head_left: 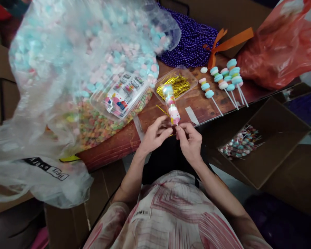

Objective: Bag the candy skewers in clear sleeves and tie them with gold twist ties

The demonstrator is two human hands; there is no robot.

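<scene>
My left hand (155, 133) and my right hand (188, 138) meet at the table's front edge, both pinched at the bottom of a wrapped candy skewer (171, 103) that stands upright in a clear printed sleeve. The fingers of both hands are closed around its neck, where a thin gold twist tie seems to sit. Just behind it lies a clear tray of gold twist ties (176, 84). Several unwrapped candy skewers (224, 81) with blue, pink and white sweets lie on the wooden table (209, 107) to the right.
A huge clear bag of pastel candies (80, 58) fills the left. A clear box of printed sleeves (120, 95) rests against it. Purple bead strings (191, 41) and a red plastic bag (277, 48) lie at the back. A cardboard box with finished skewers (241, 142) stands at right.
</scene>
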